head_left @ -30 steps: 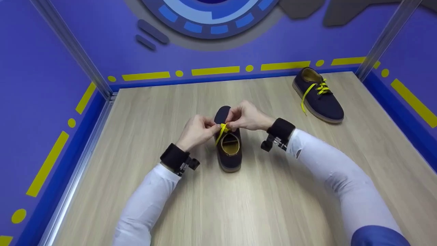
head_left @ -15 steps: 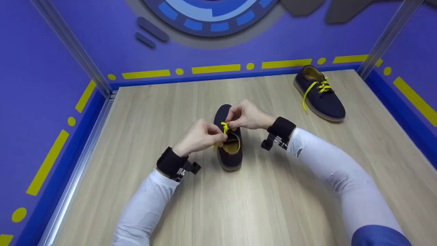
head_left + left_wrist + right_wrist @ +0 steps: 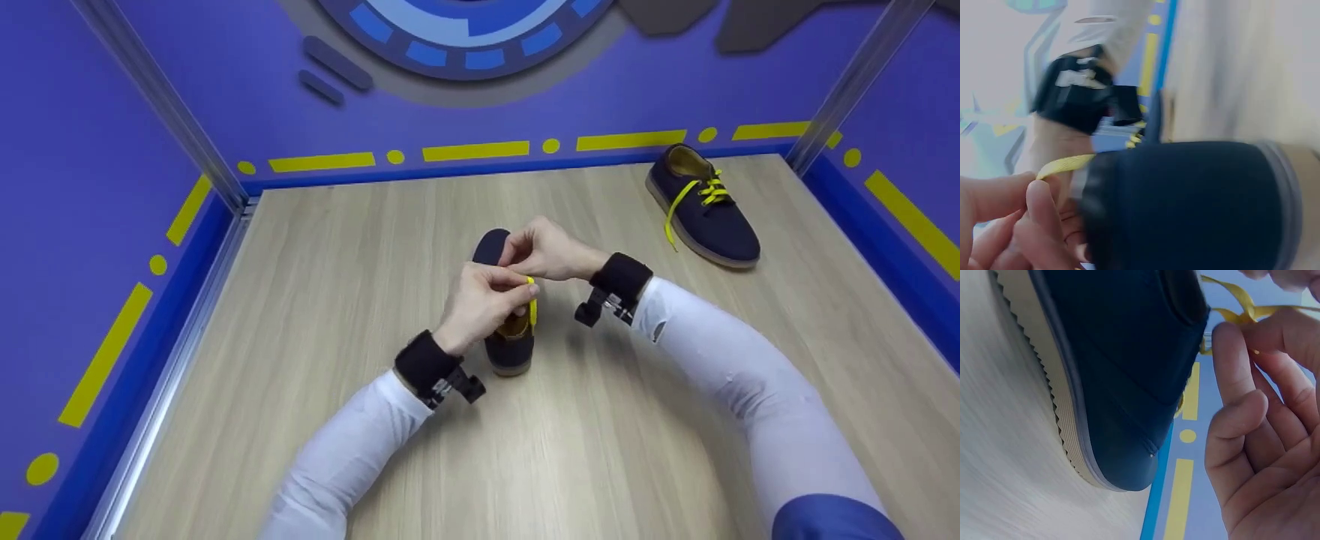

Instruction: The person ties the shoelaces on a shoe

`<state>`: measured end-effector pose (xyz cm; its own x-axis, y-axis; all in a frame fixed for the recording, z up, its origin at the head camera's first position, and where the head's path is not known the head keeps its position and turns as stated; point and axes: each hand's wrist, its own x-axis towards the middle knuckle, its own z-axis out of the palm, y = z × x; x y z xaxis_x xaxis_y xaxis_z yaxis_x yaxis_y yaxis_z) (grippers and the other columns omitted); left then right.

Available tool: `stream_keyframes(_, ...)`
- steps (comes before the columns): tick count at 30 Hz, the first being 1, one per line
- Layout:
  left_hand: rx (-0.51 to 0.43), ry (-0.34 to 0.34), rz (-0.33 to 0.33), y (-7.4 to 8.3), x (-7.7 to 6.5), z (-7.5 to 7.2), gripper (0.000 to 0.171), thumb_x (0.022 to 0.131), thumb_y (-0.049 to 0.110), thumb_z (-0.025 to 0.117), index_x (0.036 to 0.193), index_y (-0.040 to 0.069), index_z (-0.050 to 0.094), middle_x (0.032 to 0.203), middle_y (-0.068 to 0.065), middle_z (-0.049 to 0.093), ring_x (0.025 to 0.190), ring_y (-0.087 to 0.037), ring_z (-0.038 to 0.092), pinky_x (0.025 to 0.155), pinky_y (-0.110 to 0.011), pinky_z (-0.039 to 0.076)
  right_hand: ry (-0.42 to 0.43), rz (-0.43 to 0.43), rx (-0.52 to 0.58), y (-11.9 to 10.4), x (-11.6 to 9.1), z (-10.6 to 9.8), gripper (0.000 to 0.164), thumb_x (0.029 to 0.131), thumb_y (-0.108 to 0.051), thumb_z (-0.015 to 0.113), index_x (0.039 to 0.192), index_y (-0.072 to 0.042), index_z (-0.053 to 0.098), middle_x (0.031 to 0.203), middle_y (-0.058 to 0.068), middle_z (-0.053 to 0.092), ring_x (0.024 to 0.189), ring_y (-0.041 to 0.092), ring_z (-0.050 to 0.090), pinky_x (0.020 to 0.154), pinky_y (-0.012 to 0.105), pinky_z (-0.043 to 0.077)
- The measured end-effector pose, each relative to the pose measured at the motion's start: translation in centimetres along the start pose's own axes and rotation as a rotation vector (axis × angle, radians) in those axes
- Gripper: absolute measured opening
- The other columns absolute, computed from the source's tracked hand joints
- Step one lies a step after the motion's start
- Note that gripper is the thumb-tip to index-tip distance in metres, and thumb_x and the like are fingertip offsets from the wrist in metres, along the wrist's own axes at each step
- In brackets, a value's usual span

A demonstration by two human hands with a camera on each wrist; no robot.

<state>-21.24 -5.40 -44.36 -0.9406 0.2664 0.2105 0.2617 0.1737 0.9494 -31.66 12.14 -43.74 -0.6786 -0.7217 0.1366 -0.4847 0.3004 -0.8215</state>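
Pinches a flat yellow fabric shoelace in the fingertips of left hand and right hand alike, above a dark navy low-cut cloth shoe standing sole-down on the pale wood-grain tabletop.

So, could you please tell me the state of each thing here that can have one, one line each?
Near shoe: upright, toe pointing away from the person.
Near lace: held in both hands, one end hanging; whether knotted is hidden.
Left hand: pinching the near lace.
Right hand: pinching it close to the shoe.
Far shoe: upright, untouched.
Far lace: threaded, one loose end hanging.
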Motion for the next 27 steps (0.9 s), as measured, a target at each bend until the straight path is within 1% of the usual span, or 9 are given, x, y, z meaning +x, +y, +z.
stream_keyframes(5, 0.199, 0.056, 0.097, -0.5, 0.3, 1.3, 0.006, 0.092, 0.015, 0.083, 0.088, 0.014, 0.087, 0.072, 0.000, 0.077, 0.062, -0.010, 0.070, 0.060, -0.020, 0.054, -0.031, 0.003, 0.042, 0.3, 0.1, -0.4, 0.008, 0.087, 0.001, 0.083, 0.084, -0.006, 0.081, 0.080, 0.006, 0.079, 0.070, 0.009, 0.070, 0.064, 0.019, 0.054)
stream_keyframes(9, 0.484, 0.113, 0.159, -0.8, 0.8, 1.8, 0.004, 0.087, 0.024, 0.087, 0.083, 0.023, 0.087, 0.075, 0.014, 0.077, 0.066, -0.002, 0.068, 0.061, -0.022, 0.053, -0.031, 0.015, 0.049, 0.4, 0.1, -0.4, 0.012, 0.087, 0.004, 0.081, 0.082, -0.007, 0.081, 0.079, 0.007, 0.078, 0.068, 0.009, 0.069, 0.062, 0.019, 0.052)
stream_keyframes(12, 0.638, 0.079, 0.186, -0.9, 1.1, 1.7, 0.004, 0.084, 0.023, 0.084, 0.081, 0.025, 0.086, 0.071, 0.017, 0.074, 0.063, -0.002, 0.065, 0.058, -0.024, 0.050, -0.013, 0.031, 0.047, 0.4, 0.1, -0.3, 0.013, 0.086, 0.006, 0.080, 0.081, -0.007, 0.080, 0.080, 0.011, 0.078, 0.066, 0.008, 0.066, 0.060, 0.018, 0.050)
stream_keyframes(14, 0.643, 0.017, 0.189, -0.9, 1.2, 1.5, 0.007, 0.083, 0.020, 0.080, 0.079, 0.024, 0.085, 0.067, 0.016, 0.071, 0.061, -0.002, 0.063, 0.057, -0.024, 0.048, -0.004, 0.037, 0.047, 0.4, 0.1, -0.3, 0.013, 0.086, 0.008, 0.079, 0.082, -0.005, 0.080, 0.081, 0.014, 0.078, 0.067, 0.006, 0.066, 0.061, 0.017, 0.049)
stream_keyframes(17, 0.533, -0.018, 0.163, -0.9, 1.3, 0.7, 0.012, 0.083, 0.017, 0.073, 0.075, 0.021, 0.082, 0.063, 0.014, 0.068, 0.057, -0.002, 0.060, 0.054, -0.022, 0.047, -0.001, 0.038, 0.037, 0.4, 0.0, -0.1, 0.010, 0.087, 0.011, 0.077, 0.085, 0.001, 0.080, 0.084, 0.021, 0.077, 0.068, 0.009, 0.066, 0.061, 0.016, 0.048)
stream_keyframes(21, 0.350, 0.175, 0.145, -1.1, 1.6, -0.9, 0.014, 0.087, 0.015, 0.071, 0.077, 0.017, 0.080, 0.065, 0.008, 0.067, 0.059, -0.009, 0.060, 0.054, -0.023, 0.045, -0.011, 0.047, 0.044, 0.2, 0.0, -0.1, 0.007, 0.087, 0.013, 0.073, 0.088, 0.007, 0.077, 0.086, 0.030, 0.075, 0.069, 0.028, 0.069, 0.060, 0.016, 0.048)
stream_keyframes(23, 0.313, 0.276, 0.137, -1.3, 1.8, -1.9, 0.012, 0.090, 0.016, 0.072, 0.085, 0.016, 0.083, 0.072, 0.006, 0.071, 0.064, -0.014, 0.062, 0.056, -0.024, 0.045, -0.017, 0.055, 0.063, 0.1, 0.0, -0.1, 0.007, 0.088, 0.012, 0.072, 0.088, 0.007, 0.077, 0.087, 0.034, 0.073, 0.071, 0.040, 0.068, 0.058, 0.017, 0.047)
stream_keyframes(25, 0.321, 0.307, 0.111, -1.4, 1.9, -2.6, 0.011, 0.092, 0.018, 0.075, 0.093, 0.016, 0.085, 0.081, 0.005, 0.075, 0.069, -0.017, 0.065, 0.059, -0.025, 0.045, -0.020, 0.066, 0.092, 0.1, -0.1, -0.1, 0.010, 0.088, 0.012, 0.072, 0.088, 0.004, 0.077, 0.087, 0.035, 0.073, 0.073, 0.047, 0.067, 0.057, 0.017, 0.046)
stream_keyframes(27, 0.347, 0.257, 0.073, -1.6, 2.0, -3.2, 0.012, 0.093, 0.021, 0.077, 0.100, 0.015, 0.086, 0.089, 0.004, 0.079, 0.076, -0.017, 0.069, 0.064, -0.026, 0.048, -0.017, 0.072, 0.118, 0.3, -0.2, -0.2, 0.010, 0.088, 0.012, 0.073, 0.088, 0.002, 0.077, 0.087, 0.035, 0.073, 0.072, 0.046, 0.068, 0.056, 0.017, 0.046)
